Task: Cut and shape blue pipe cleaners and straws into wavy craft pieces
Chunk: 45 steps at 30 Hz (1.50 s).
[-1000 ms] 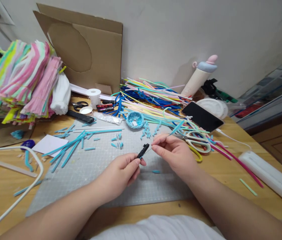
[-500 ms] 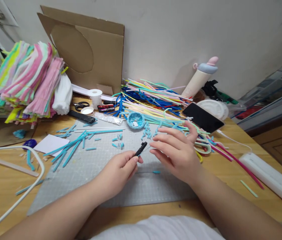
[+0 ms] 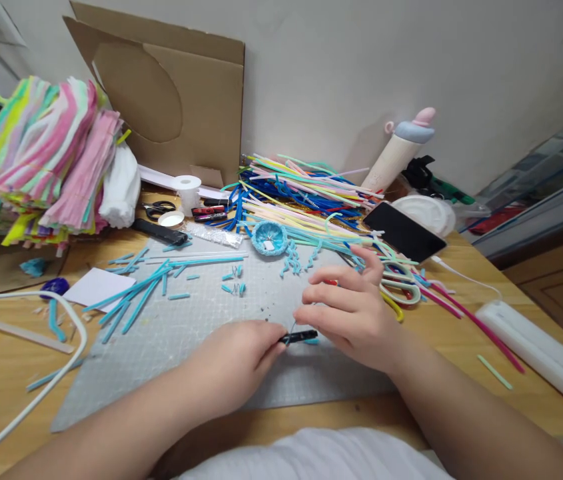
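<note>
My left hand (image 3: 246, 353) grips a small black clip-like tool (image 3: 304, 335) between thumb and fingers, its free end pointing right. A thin wire (image 3: 293, 327) rises from the tool to the fingertips of my right hand (image 3: 356, 317), which pinch it; the other right fingers are spread. A short blue chenille piece (image 3: 312, 341) lies on the mat partly behind the tool. Two small coiled wire pieces with blue ends (image 3: 236, 289) sit on the grey cutting mat (image 3: 171, 373). Beyond them stands a fuzzy blue bowl shape (image 3: 270, 239), with curly blue strands (image 3: 291, 259) beside it.
Blue chenille stems (image 3: 146, 287) and a white card (image 3: 94, 291) lie at left. Behind are bundled stems (image 3: 51, 153), scissors (image 3: 157, 210) and a wire spool (image 3: 188, 193). To the right are a phone (image 3: 404, 232) and a power strip (image 3: 541, 357). A white cable (image 3: 78, 323) curves at left.
My left hand has turned the black tool from pointing up and right to nearly level, lower and nearer my right hand. My right hand has shifted slightly left. The view moved a little.
</note>
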Tool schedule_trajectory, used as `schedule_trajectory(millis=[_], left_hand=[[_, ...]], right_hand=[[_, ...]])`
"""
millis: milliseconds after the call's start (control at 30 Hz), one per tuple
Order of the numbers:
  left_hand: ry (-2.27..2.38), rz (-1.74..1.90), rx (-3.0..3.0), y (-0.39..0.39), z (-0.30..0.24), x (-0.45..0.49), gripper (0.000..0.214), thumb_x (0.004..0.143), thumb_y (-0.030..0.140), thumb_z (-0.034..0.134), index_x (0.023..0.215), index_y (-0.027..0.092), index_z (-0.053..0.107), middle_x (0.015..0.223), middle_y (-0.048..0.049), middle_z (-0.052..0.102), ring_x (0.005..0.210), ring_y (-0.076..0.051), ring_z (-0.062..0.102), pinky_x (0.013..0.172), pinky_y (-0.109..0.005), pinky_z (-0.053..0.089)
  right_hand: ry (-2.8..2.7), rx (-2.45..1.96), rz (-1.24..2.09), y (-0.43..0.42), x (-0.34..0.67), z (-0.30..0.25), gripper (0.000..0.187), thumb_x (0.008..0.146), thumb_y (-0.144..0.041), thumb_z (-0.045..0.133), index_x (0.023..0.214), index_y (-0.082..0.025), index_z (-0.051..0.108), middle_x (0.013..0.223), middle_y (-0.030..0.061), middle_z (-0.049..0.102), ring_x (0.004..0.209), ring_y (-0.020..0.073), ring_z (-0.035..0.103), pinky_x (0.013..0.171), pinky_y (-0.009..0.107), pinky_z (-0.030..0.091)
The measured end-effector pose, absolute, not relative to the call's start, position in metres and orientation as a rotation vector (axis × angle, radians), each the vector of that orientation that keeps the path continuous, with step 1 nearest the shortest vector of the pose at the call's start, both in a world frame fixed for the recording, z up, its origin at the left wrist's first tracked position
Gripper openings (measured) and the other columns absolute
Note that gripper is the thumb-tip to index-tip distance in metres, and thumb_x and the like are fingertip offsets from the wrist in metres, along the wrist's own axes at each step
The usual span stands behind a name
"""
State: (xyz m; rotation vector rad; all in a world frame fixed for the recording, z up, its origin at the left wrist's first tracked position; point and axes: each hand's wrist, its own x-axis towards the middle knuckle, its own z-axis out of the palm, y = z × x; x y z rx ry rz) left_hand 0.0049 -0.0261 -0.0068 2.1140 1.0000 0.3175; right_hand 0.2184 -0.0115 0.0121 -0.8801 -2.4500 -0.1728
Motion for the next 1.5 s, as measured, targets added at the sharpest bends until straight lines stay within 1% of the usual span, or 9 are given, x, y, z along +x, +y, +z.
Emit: schedule_trajectory(millis=[167,433,600,767,867,1000,1167,1333,1500], left_hand=[[0.868,0.257,2.222,-0.028,0.0,0.004,0.022,0.089,0.027,0.041,0.074,0.022,0.056,0.067,-0.0011,0.06,0.061,-0.016,0.052,0.055,-0.025,0.027],[0.965,0.463,2.066,-0.02,0.009,0.001,0.024,0.091,0.03,0.038,0.089,0.022,0.06,0.079,-0.0002,0.063,0.073,-0.015,0.055,0.066,-0.023,0.036],[1.125,0.61,2.049,-0.016,0.009,-0.001,0.022,0.091,0.025,0.038,0.093,0.021,0.059,0.078,0.0009,0.062,0.071,-0.014,0.054,0.065,-0.024,0.036],[1.254,0.644,2.093,-0.016,0.005,0.0,0.021,0.09,0.023,0.039,0.084,0.019,0.058,0.073,0.0009,0.062,0.068,-0.014,0.054,0.062,-0.025,0.037],[1.281,0.647,2.126,-0.016,0.0,0.001,0.02,0.089,0.023,0.039,0.091,0.02,0.059,0.08,-0.0007,0.065,0.075,-0.015,0.057,0.066,-0.026,0.039],[1.348,0.523,2.307,-0.017,-0.003,0.001,0.024,0.089,0.024,0.038,0.102,0.022,0.059,0.087,-0.0034,0.067,0.08,-0.019,0.06,0.067,-0.029,0.042],[1.336,0.314,2.565,-0.02,0.0,0.001,0.026,0.087,0.019,0.038,0.105,0.021,0.057,0.084,-0.0038,0.066,0.078,-0.022,0.061,0.065,-0.034,0.042],[1.24,0.242,2.649,-0.023,-0.002,0.004,0.022,0.086,0.015,0.038,0.095,0.02,0.057,0.079,-0.0027,0.064,0.075,-0.022,0.06,0.062,-0.033,0.041],[1.138,0.283,2.649,-0.024,-0.002,0.006,0.019,0.087,0.016,0.037,0.089,0.02,0.056,0.076,-0.0014,0.063,0.069,-0.019,0.057,0.058,-0.031,0.038]], right_hand=[[-2.494,-0.927,0.204,-0.001,0.217,0.012,0.014,0.085,-0.023,0.054,0.08,-0.029,0.065,0.076,-0.0051,0.067,0.094,0.0162,0.054,0.102,0.048,0.005],[-2.388,-1.032,0.359,0.002,0.216,0.001,0.012,0.081,-0.016,0.056,0.081,-0.025,0.064,0.073,-0.0027,0.063,0.083,0.0142,0.055,0.099,0.046,0.014],[-2.387,-1.008,0.269,-0.006,0.208,-0.001,0.014,0.085,-0.016,0.051,0.079,-0.022,0.061,0.071,-0.0024,0.062,0.078,0.0131,0.053,0.095,0.043,0.02],[-2.417,-0.967,0.124,-0.021,0.193,-0.001,0.015,0.084,-0.011,0.048,0.088,-0.018,0.061,0.071,-0.0002,0.06,0.075,0.0128,0.051,0.091,0.042,0.025],[-2.416,-0.947,0.075,-0.027,0.187,-0.002,0.015,0.085,-0.011,0.047,0.088,-0.015,0.061,0.067,0.0008,0.059,0.073,0.013,0.05,0.086,0.039,0.028],[-2.442,-0.939,0.014,-0.028,0.185,-0.001,0.015,0.085,-0.011,0.047,0.084,-0.015,0.062,0.064,0.0004,0.059,0.07,0.0134,0.049,0.079,0.038,0.029],[-2.506,-0.927,-0.156,-0.029,0.193,0.004,0.014,0.086,-0.014,0.049,0.086,-0.016,0.062,0.065,-0.0001,0.062,0.071,0.0139,0.052,0.073,0.037,0.028],[-2.502,-0.913,-0.251,-0.028,0.202,0.006,0.016,0.088,-0.014,0.047,0.092,-0.02,0.062,0.072,-0.0012,0.067,0.081,0.0138,0.057,0.081,0.039,0.026],[-2.442,-1.01,-0.19,-0.02,0.208,0.008,0.016,0.089,-0.018,0.049,0.088,-0.027,0.063,0.08,-0.0045,0.068,0.098,0.0162,0.056,0.092,0.043,0.017]])
